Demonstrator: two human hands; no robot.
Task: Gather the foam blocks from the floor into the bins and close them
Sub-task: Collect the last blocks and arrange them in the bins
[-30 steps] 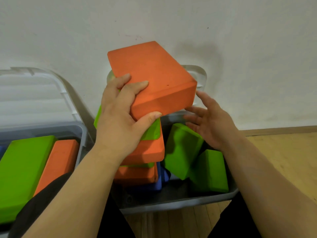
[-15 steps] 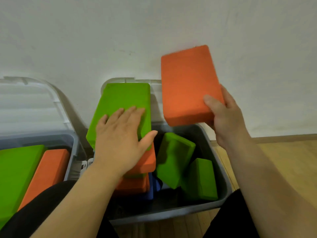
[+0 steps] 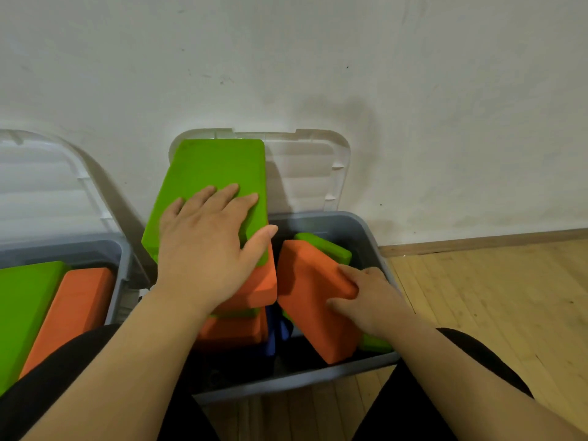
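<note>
Orange rectangular foam block (image 3: 308,297), gripped by the right hand (image 3: 372,300), is obstructed by green foam blocks (image 3: 324,246). At centre frame, a stack (image 3: 216,167) is pressed by the flat-fingered left hand (image 3: 203,249).

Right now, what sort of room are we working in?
Probably an indoor studio or exercise room, though I can't be sure: a plain white wall, a wooden floor with a baseboard, and grey storage bins with clear lids open, holding green foam blocks and orange foam blocks.

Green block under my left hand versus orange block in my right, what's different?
The green block tops a stack above the bin; the orange block lies tilted inside it. The left hand presses flat on the green block; the right hand grips the orange block. Both are rectangular foam.
</note>
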